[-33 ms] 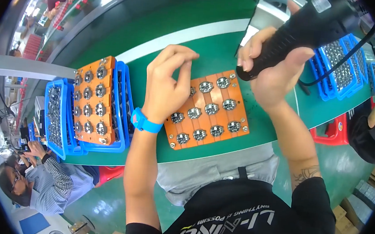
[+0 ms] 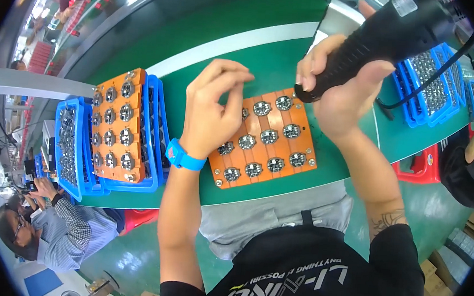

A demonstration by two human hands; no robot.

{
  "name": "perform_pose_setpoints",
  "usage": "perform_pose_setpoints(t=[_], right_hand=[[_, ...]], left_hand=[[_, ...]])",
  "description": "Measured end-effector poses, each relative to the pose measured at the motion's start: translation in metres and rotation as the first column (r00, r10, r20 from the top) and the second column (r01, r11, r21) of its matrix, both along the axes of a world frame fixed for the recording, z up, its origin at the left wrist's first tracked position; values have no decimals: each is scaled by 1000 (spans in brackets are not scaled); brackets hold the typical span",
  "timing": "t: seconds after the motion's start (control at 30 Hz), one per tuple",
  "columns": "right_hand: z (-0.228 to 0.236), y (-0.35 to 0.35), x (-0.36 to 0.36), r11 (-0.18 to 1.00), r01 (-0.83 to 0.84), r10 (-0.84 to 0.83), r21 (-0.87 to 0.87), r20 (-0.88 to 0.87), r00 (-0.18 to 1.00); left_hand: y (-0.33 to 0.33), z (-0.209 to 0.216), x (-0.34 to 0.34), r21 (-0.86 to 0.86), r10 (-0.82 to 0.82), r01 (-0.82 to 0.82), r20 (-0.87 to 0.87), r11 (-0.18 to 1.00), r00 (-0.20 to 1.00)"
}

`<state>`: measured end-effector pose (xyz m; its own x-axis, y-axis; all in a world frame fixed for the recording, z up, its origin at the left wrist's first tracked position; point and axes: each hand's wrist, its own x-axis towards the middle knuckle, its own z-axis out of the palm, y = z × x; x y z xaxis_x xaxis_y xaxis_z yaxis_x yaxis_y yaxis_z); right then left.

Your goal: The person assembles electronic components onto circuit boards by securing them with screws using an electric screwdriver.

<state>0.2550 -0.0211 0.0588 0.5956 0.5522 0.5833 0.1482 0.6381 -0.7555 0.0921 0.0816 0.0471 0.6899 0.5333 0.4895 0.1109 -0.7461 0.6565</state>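
My left hand is over the left part of an orange fixture plate on the green table. Its fingers are bent together with the thumb close to them. Anything between the fingertips is too small or hidden to make out. Several round parts with shiny dark pieces sit in rows in the plate; my left hand hides some of them. My right hand grips a black corded hand tool with a ribbed handle, above the plate's far right corner. The tool's rounded end rests by my fingertips.
On the left, a second filled orange plate leans on stacked blue trays. More blue trays of small parts stand at the right, near the tool's black cord. Co-workers sit at both sides. A red stool stands at the right.
Very little differs. My right hand and the tool have shifted slightly left, and my left fingertips slightly right. The view itself has moved a touch.
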Motion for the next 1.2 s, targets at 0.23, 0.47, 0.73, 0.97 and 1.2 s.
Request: perform_pose_setpoints(t=[0.23, 0.47, 0.73, 0.97, 1.2], right_hand=[[-25, 26, -24, 981, -98, 98, 168, 14, 995], [-30, 28, -28, 985, -135, 126, 104, 90, 988], [-25, 19, -37, 979, -28, 49, -203, 98, 994], [-28, 16, -38, 972, -39, 64, -230, 103, 993], [-31, 18, -39, 984, -38, 66, -174, 155, 986]], left_hand=[[3, -14, -25, -79, -146, 136, -123, 988, 982], [3, -18, -25, -28, -190, 188, -182, 982, 965], [5, -21, -25, -45, -183, 177, -206, 983, 961], [5, -25, -25, -49, -154, 147, -179, 988, 972], [6, -20, -26, -59, -178, 168, -239, 984, 955]])
